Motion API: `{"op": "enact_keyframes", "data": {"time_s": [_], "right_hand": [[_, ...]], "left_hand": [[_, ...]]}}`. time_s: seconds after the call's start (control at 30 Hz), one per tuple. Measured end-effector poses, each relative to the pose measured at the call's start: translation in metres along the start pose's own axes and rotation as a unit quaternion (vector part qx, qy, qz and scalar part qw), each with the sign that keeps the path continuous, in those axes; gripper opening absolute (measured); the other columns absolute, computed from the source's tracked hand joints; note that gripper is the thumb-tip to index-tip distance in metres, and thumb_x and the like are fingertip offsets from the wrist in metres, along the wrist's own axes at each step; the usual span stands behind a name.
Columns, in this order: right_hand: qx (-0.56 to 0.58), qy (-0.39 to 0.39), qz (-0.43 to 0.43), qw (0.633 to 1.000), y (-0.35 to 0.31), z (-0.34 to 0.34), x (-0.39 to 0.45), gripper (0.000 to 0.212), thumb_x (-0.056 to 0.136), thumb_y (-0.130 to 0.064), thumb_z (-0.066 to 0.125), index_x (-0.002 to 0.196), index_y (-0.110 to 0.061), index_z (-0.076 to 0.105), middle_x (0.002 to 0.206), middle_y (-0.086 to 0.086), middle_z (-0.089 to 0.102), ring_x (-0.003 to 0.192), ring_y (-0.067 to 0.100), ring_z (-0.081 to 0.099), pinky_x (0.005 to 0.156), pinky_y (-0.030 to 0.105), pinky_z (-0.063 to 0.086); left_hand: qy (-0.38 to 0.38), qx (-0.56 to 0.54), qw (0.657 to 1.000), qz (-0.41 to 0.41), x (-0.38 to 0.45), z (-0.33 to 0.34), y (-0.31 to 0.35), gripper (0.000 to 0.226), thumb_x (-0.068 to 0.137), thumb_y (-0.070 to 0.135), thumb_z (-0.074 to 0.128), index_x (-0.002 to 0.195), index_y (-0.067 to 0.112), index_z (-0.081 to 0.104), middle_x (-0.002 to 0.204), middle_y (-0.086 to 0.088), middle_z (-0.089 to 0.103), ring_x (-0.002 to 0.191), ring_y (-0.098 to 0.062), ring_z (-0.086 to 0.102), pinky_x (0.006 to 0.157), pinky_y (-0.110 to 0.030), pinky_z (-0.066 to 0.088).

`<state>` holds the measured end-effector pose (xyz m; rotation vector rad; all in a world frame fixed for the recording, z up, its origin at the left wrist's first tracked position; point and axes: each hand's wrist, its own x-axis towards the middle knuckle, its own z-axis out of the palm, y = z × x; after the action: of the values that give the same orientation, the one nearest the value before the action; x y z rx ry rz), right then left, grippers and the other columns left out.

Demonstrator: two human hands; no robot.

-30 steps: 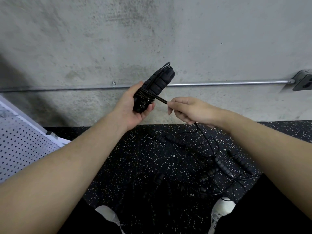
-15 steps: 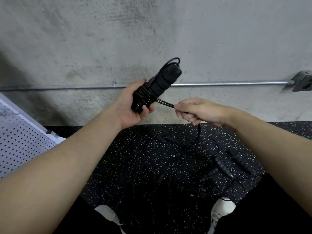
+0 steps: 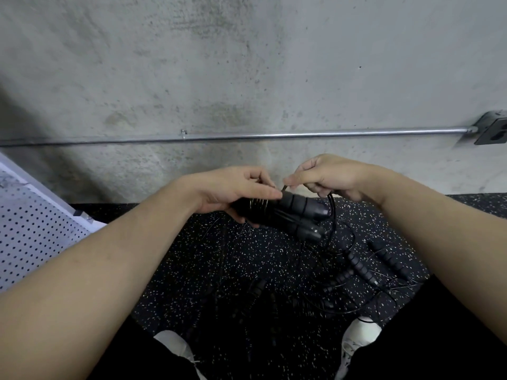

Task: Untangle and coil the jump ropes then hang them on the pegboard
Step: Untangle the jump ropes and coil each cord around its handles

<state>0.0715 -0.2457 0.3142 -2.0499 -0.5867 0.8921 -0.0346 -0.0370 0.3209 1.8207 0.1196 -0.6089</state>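
Coiling step: the paired handles (image 3: 293, 212) are being gripped in the left hand (image 3: 233, 187) over the floor (image 3: 192, 270), the cord (image 3: 330, 204) being pinched in the right hand (image 3: 326, 174). Next, likely: cord end being tucked, bundle being hung on the pegboard (image 3: 30, 234), far left. More tangled ropes (image 3: 365, 270) are lying near right.

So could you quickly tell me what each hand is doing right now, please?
Left hand: grips the bundled handles.
Right hand: pinches the cord end above the handles.
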Motion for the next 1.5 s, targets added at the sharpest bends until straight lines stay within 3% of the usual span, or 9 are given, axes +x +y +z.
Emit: {"op": "enact_keyframes", "data": {"time_s": [0.2,0.37,0.53,0.7,0.9,1.13,1.27,1.4,1.5], "right_hand": [[-0.063,-0.018,0.0,0.998,-0.003,0.009,0.002,0.045,0.08,-0.059,0.073,0.054,-0.025,0.061,0.055,-0.001,0.044,0.052,0.013,0.04,0.073,0.032,0.044],[-0.01,0.007,-0.018,1.0,-0.006,0.01,0.0,0.023,0.089,-0.04,0.073,0.081,-0.02,0.08,0.055,-0.003,0.043,0.047,0.011,0.034,0.056,0.024,0.037],[-0.052,0.113,-0.001,0.992,-0.011,0.022,0.004,0.035,0.099,-0.053,0.054,0.096,-0.024,0.074,0.065,-0.007,0.055,0.051,0.01,0.044,0.047,0.023,0.036],[-0.062,0.071,0.069,0.993,-0.011,0.025,0.007,0.063,0.105,-0.055,0.033,0.094,-0.009,0.074,0.057,-0.004,0.046,0.05,0.015,0.04,0.049,0.025,0.036],[0.072,0.041,-0.007,0.997,-0.018,0.027,0.004,0.036,0.108,-0.041,0.041,0.086,-0.016,0.055,0.056,-0.005,0.036,0.045,0.007,0.03,0.044,0.023,0.022],[0.111,0.026,0.011,0.993,-0.017,0.03,0.005,0.037,0.106,-0.047,0.042,0.093,-0.016,0.058,0.055,-0.009,0.033,0.047,0.008,0.025,0.044,0.021,0.019],[0.1,0.048,0.019,0.994,-0.019,0.029,0.007,0.044,0.103,-0.055,0.045,0.094,-0.013,0.057,0.052,-0.009,0.032,0.046,0.008,0.024,0.042,0.021,0.02],[0.1,0.05,0.023,0.993,-0.017,0.027,0.007,0.052,0.096,-0.066,0.05,0.121,-0.02,0.056,0.053,-0.009,0.029,0.045,0.008,0.021,0.039,0.02,0.019],[0.121,0.088,-0.038,0.988,-0.015,0.025,0.006,0.037,0.092,-0.059,0.062,0.112,-0.028,0.063,0.053,-0.008,0.036,0.046,0.009,0.027,0.04,0.022,0.022]], "left_hand": [[-0.003,0.124,0.992,-0.036,0.009,0.011,-0.004,0.057,0.087,0.036,0.079,0.137,0.039,0.052,0.114,-0.014,0.071,0.086,-0.031,0.077,0.065,-0.039,0.064],[0.054,0.142,0.988,-0.008,0.013,0.014,-0.009,0.025,0.09,0.04,0.075,0.112,0.042,0.065,0.114,0.0,0.066,0.092,-0.018,0.073,0.073,-0.041,0.065],[0.19,0.169,0.966,0.041,0.027,0.012,-0.022,0.02,0.093,0.048,0.068,0.111,0.052,0.061,0.11,0.015,0.065,0.09,-0.018,0.073,0.067,-0.041,0.065],[0.265,0.107,0.955,0.083,0.034,0.016,-0.023,0.018,0.098,0.043,0.062,0.109,0.057,0.067,0.1,0.027,0.062,0.086,-0.015,0.072,0.065,-0.039,0.065],[0.278,-0.094,0.953,0.075,0.036,0.016,-0.017,0.024,0.101,0.036,0.062,0.124,0.039,0.07,0.118,0.007,0.065,0.099,-0.014,0.068,0.074,-0.038,0.065],[0.25,-0.323,0.911,0.063,0.037,0.019,-0.013,0.015,0.097,0.034,0.07,0.108,0.023,0.07,0.105,-0.013,0.074,0.093,-0.028,0.069,0.08,-0.044,0.061],[0.245,-0.379,0.889,0.08,0.038,0.019,-0.01,0.018,0.099,0.032,0.066,0.112,0.02,0.067,0.108,-0.014,0.073,0.092,-0.028,0.07,0.078,-0.042,0.061],[0.221,-0.433,0.871,0.068,0.03,0.021,-0.003,0.029,0.101,0.033,0.062,0.117,0.01,0.068,0.102,-0.014,0.074,0.088,-0.028,0.07,0.081,-0.04,0.062],[0.179,-0.443,0.877,0.047,0.024,0.018,-0.001,0.035,0.101,0.04,0.059,0.107,0.009,0.072,0.099,-0.014,0.076,0.083,-0.029,0.072,0.077,-0.037,0.062]]}}
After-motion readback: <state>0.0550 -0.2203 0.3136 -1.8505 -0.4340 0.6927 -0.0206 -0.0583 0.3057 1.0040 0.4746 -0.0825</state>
